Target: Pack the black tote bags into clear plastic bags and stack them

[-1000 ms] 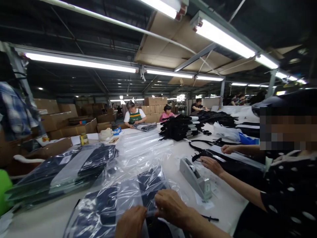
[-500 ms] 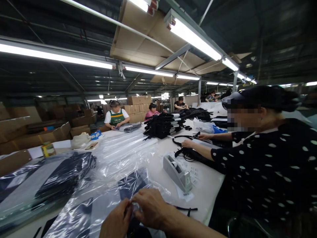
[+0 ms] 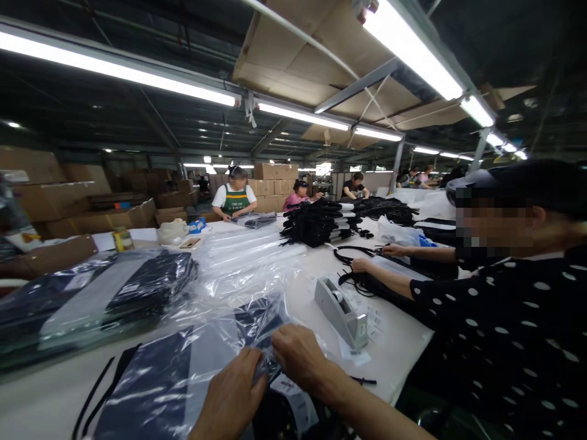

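Observation:
A clear plastic bag (image 3: 270,305) lies over a flat dark navy fabric piece (image 3: 147,373) with a grey band across it. My left hand (image 3: 236,388) pinches the bag's near edge, thumb against fingers. Beside it, slightly higher and to the right, my right hand (image 3: 300,354) has its fingers curled onto the same edge; the fingertips are partly hidden. Below my hands some black material shows, with a white printed label (image 3: 300,406) on it. Black straps (image 3: 103,391) stick out at the piece's left side.
A grey tape dispenser (image 3: 342,311) stands right of my hands on printed labels. Bagged fabric pieces (image 3: 92,299) are stacked at left. Flat plastic bags (image 3: 247,256) and a black strapped pile (image 3: 316,223) lie farther back. A co-worker in polka dots (image 3: 495,330) handles black pieces at right.
My hands have moved slightly apart along the bag's edge, and the white label below them has come into view. The camera view has shifted left, so the scene sits farther right.

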### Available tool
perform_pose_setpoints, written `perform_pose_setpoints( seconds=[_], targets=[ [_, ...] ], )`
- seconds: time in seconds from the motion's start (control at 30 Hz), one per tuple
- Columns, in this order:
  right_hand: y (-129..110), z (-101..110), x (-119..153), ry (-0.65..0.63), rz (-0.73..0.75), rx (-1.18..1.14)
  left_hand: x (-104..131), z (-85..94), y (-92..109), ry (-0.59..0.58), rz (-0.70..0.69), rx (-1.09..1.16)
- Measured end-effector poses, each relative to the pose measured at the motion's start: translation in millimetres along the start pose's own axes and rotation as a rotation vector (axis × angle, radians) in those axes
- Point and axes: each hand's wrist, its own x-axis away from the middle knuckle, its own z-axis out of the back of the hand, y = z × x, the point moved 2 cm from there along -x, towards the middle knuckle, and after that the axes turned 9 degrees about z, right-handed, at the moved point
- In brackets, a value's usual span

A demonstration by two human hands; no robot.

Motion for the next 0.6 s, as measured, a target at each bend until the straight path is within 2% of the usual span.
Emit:
perform_pose_setpoints(
  seconds=[0.1,0.2,0.3,0.37,0.4,0.5,0.6],
  targets=[
    [-7,0,-1,0.032,0.02,0.008,0,4.5,0,0.105,0.011,-0.016],
    [2,2,0,0.025,-0.01,0.05,0,9.4,-12,0.193,0.023,0.006],
    [24,8,4,0.002,-0.072,0.083,5,10.7,-31,0.131,0.011,-0.06],
    [37,14,8,-0.006,-0.12,0.101,10,12.1,-48,0.07,0.021,-0.184],
    [42,17,11,0.0,-0.137,0.108,13,14.3,-59,0.077,0.022,-0.253],
    [52,26,20,0.034,-0.141,0.129,22,27.6,-95,0.252,0.026,-0.417],
    [63,28,32,0.034,-0.173,0.16,35,42.1,-139,0.405,0.128,-0.496]
  ],
)
